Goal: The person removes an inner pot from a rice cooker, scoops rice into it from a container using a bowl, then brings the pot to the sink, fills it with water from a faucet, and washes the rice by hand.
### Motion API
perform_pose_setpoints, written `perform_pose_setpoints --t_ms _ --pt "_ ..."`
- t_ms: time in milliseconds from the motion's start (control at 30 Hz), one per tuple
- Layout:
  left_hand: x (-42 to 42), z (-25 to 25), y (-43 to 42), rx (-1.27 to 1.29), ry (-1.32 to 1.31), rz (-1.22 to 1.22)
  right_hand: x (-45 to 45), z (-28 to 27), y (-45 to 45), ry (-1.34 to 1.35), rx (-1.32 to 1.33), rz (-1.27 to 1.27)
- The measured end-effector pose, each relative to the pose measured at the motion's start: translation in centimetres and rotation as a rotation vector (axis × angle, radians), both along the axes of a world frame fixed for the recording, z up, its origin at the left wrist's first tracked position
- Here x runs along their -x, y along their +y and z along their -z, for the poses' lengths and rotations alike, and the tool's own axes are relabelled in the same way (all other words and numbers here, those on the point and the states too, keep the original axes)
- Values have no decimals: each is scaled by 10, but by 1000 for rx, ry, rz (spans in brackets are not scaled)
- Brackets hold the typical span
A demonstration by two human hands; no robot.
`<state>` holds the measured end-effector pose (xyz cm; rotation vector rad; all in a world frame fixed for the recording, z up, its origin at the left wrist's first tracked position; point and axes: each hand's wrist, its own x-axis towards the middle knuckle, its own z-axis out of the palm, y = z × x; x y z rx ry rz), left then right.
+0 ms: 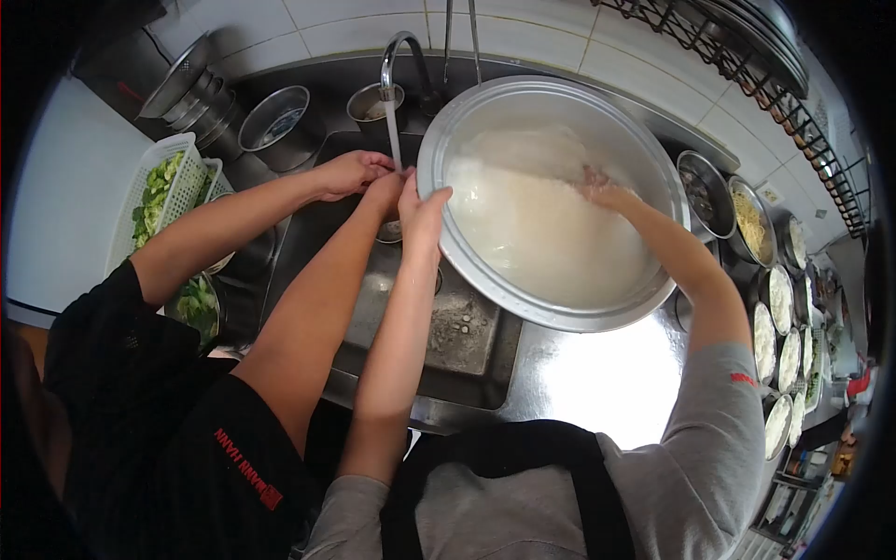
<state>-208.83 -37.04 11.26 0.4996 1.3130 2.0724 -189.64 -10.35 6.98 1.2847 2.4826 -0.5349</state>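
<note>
A large round metal basin (551,320) sits tilted at the sink's right side, holding cloudy white water (551,224) with a pale mass, apparently rice, at its far side. My left hand (425,219) grips the basin's left rim, thumb over the edge. Inside the basin, my right hand (605,191) reaches into the water at the right; its fingers look spread, partly covered by the cloudy liquid. Beside my left hand, water runs from the faucet (399,65) onto the hands (364,177) of a co-worker in black sleeves.
The co-worker stands close on my left. White baskets (191,154) of cut greens and several metal pots (275,117) line the left side. Along the right stand bowls of noodles (749,224) and several bowls of white food (780,299). A black wire rack (737,89) hangs above right.
</note>
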Motion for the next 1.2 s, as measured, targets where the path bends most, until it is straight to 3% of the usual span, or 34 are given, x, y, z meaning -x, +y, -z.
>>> perform_pose_setpoints --t_ms 167,300,467,667,1000,1200 --pt "-24 -4 -20 -41 104 -31 -35 16 -72 -448 53 -573" --pt "-22 1 -19 -58 144 -30 -4 1 -164 -693 0 -442" --pt "-23 4 -20 -63 148 -52 9 35 -150 -403 -41 -633" --pt "-20 4 -23 -3 173 -16 64 39 -105 -99 -27 -601" --pt "-10 0 -9 40 119 -28 71 17 -9 -174 103 -371" --pt "18 7 11 -10 122 10 3 -4 -23 -133 -121 -116"
